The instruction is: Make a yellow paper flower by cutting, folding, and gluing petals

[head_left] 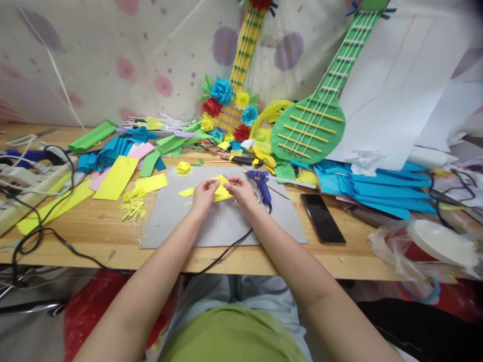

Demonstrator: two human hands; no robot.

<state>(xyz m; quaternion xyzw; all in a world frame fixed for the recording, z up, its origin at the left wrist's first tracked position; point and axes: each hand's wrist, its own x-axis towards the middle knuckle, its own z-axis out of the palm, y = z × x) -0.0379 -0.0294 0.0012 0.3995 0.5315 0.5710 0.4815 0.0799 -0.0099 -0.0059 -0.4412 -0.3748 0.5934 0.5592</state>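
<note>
Both hands meet over a grey board (pixel 166 221) on the table. My left hand (pixel 206 195) pinches the near left edge of a piece of yellow crepe paper (pixel 223 195). My right hand (pixel 241 191) grips the same paper from the other side, fingertips close to the left ones. To the left on the board lie a small yellow paper petal (pixel 186 192) and a yellow paper flower (pixel 183 168). A blue hot glue gun (pixel 263 187) rests just right of my right hand, partly over a roll of tape that the hand half hides.
A phone (pixel 322 218) lies right of the board. Yellow scraps (pixel 133 202) and coloured crepe strips (pixel 116 176) spread leftward, near a power strip (pixel 33 196) with black cables. Behind stand a green paper lute (pixel 309 128) and a flower-decorated yellow one (pixel 230 113). Blue crepe paper (pixel 373 186) lies right.
</note>
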